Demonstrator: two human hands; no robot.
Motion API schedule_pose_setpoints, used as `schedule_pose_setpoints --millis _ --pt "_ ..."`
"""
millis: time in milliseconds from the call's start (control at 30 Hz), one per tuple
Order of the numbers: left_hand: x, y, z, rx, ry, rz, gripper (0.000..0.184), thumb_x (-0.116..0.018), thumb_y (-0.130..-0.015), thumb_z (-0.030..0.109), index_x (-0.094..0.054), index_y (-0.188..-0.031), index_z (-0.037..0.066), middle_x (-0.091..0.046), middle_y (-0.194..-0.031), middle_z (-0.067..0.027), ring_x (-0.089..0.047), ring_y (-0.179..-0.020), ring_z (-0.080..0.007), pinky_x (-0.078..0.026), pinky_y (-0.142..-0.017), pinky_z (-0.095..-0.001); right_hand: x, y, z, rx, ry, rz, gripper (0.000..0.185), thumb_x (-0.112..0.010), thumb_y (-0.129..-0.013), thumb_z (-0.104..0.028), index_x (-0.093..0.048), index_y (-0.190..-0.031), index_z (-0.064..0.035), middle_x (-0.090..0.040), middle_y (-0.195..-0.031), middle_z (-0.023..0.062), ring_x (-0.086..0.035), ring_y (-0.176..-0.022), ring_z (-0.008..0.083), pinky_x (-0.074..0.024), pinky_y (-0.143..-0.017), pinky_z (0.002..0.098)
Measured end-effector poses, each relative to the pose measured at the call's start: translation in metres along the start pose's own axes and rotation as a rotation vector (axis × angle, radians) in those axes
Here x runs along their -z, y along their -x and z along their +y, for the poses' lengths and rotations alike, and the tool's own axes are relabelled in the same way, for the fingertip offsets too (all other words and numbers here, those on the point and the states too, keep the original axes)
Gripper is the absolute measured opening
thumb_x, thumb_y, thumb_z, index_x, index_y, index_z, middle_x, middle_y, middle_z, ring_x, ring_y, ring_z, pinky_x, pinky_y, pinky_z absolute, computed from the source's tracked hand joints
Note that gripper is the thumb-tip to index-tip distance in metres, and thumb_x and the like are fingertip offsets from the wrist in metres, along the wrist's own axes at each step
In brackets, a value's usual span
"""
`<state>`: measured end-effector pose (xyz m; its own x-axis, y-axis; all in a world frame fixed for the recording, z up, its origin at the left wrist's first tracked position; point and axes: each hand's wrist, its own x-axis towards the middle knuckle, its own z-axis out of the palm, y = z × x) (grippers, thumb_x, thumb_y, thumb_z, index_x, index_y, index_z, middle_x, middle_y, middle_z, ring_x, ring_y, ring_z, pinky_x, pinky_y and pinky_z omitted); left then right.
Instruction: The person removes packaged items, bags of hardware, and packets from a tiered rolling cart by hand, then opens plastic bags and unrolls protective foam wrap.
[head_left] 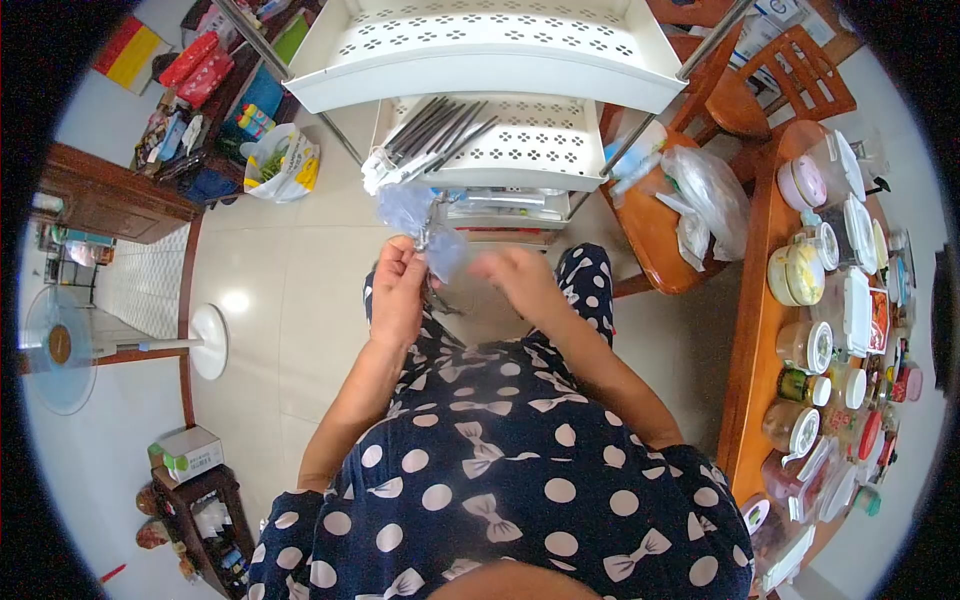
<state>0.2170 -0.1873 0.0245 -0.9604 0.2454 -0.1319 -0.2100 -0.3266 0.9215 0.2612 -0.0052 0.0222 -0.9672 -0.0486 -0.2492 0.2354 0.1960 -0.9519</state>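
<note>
My left hand [397, 290] is closed, its thumb and fingers pinching a crumpled bluish see-through plastic bag [405, 205]. Small metal-looking pieces [436, 215] show at the bag, too cluttered to name. To the right of the bag is my right hand [522, 287], its fingertips smeared by motion, so its grip cannot be made out. Just beyond the bag, a bundle of dark rods with white ends [430, 135] lies on the lower white tray [545, 145] of a rack, the white ends jutting over its front edge.
Above sits the rack's upper white tray [480, 75], between metal posts. A wooden chair [650, 235] bearing plastic bags stands right, beside a wooden table [745, 370] crowded with jars and boxes. On the left are a standing fan [207, 341] and a filled bag [290, 165] on the floor.
</note>
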Motion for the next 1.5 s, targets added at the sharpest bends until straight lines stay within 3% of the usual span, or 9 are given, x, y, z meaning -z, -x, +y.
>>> schedule_pose_setpoints --millis 300,400,467,667,767,1067,1200,1300,1500 --pt "-0.006 0.014 0.003 0.102 -0.158 -0.236 0.015 -0.045 -0.092 0.000 -0.046 -0.103 0.009 -0.053 -0.080 0.0029 -0.042 -0.057 -0.0026 -0.032 -0.048 -0.0174 -0.006 -0.011 -0.005 0.142 -0.705 -0.118 0.027 -0.053 -0.091 -0.019 -0.060 -0.109 -0.0011 -0.061 -0.100 0.0026 -0.052 -0.096 0.0126 -0.0393 -0.088 0.0259" --pt "-0.002 0.018 0.006 0.103 -0.232 -0.243 0.022 -0.048 -0.092 0.002 -0.048 -0.113 0.008 -0.053 -0.078 0.0030 -0.039 -0.055 -0.0027 -0.030 -0.048 -0.0174 -0.010 -0.016 0.008 0.174 -0.577 0.239 0.022 -0.053 -0.088 -0.015 -0.060 -0.104 -0.0015 -0.059 -0.093 0.0010 -0.051 -0.090 0.0120 -0.0401 -0.083 0.0251" --pt "0.003 0.019 0.014 0.115 -0.274 -0.245 0.030 -0.050 -0.092 0.003 -0.048 -0.121 0.007 -0.053 -0.076 0.0032 -0.037 -0.053 -0.0027 -0.028 -0.047 -0.0177 0.001 -0.021 0.013 0.139 -0.719 0.186 0.018 -0.053 -0.087 -0.013 -0.059 -0.098 -0.0012 -0.057 -0.089 0.0007 -0.050 -0.086 0.0115 -0.0399 -0.079 0.0252" --pt "0.016 0.020 0.008 0.102 -0.360 -0.324 0.045 -0.053 -0.091 0.005 -0.042 -0.134 0.002 -0.059 -0.106 -0.0063 -0.056 -0.091 -0.0113 -0.044 -0.080 -0.0235 -0.001 -0.025 0.015 0.147 -0.725 0.173 0.012 -0.052 -0.086 -0.012 -0.056 -0.090 -0.0009 -0.052 -0.081 0.0005 -0.048 -0.079 0.0105 -0.0391 -0.072 0.0246" --pt "0.009 0.014 0.008 -0.020 -0.399 -0.112 0.048 -0.057 -0.089 0.008 -0.042 -0.134 0.000 -0.055 -0.121 -0.0094 -0.051 -0.109 -0.0144 -0.039 -0.094 -0.0271 0.000 -0.023 0.008 0.215 -0.528 0.208 0.012 -0.053 -0.087 -0.012 -0.055 -0.089 -0.0004 -0.052 -0.081 0.0008 -0.048 -0.077 0.0103 -0.0402 -0.069 0.0250" --pt "-0.015 -0.017 0.033 0.033 -0.229 -0.039 0.018 -0.064 -0.088 0.012 -0.065 -0.103 0.001 -0.064 -0.098 -0.0027 -0.056 -0.079 -0.0062 -0.045 -0.072 -0.0218 -0.006 -0.011 -0.007 0.342 -0.290 0.040 0.013 -0.053 -0.089 -0.011 -0.055 -0.097 -0.0010 -0.055 -0.085 0.0011 -0.050 -0.077 0.0084 -0.0419 -0.069 0.0238" --pt "-0.015 -0.021 0.043 -0.195 -0.404 0.027 0.009 -0.064 -0.087 0.008 -0.067 -0.092 0.001 -0.063 -0.086 -0.0005 -0.054 -0.074 -0.0042 -0.044 -0.064 -0.0202 -0.007 0.004 -0.017 0.378 -0.306 -0.025 0.018 -0.057 -0.087 -0.011 -0.058 -0.102 -0.0016 -0.061 -0.084 0.0037 -0.054 -0.075 0.0098 -0.0434 -0.067 0.0252" --pt "-0.007 -0.025 0.051 -0.426 -0.659 0.085 0.009 -0.063 -0.087 0.007 -0.065 -0.094 0.000 -0.062 -0.081 0.0000 -0.053 -0.070 -0.0039 -0.044 -0.063 -0.0200 0.000 0.004 -0.002 0.167 -0.101 0.110 0.018 -0.058 -0.088 -0.006 -0.056 -0.105 0.0003 -0.059 -0.086 0.0002 -0.053 -0.078 0.0063 -0.0428 -0.067 0.0222" --pt "0.010 -0.028 0.042 -0.206 -0.363 0.166 0.012 -0.057 -0.089 0.004 -0.061 -0.100 0.001 -0.062 -0.079 -0.0006 -0.053 -0.065 -0.0059 -0.045 -0.061 -0.0206 0.020 0.001 0.010 0.281 -0.069 0.384 0.010 -0.057 -0.090 -0.009 -0.059 -0.096 -0.0006 -0.058 -0.075 -0.0035 -0.049 -0.068 0.0020 -0.0393 -0.062 0.0176"
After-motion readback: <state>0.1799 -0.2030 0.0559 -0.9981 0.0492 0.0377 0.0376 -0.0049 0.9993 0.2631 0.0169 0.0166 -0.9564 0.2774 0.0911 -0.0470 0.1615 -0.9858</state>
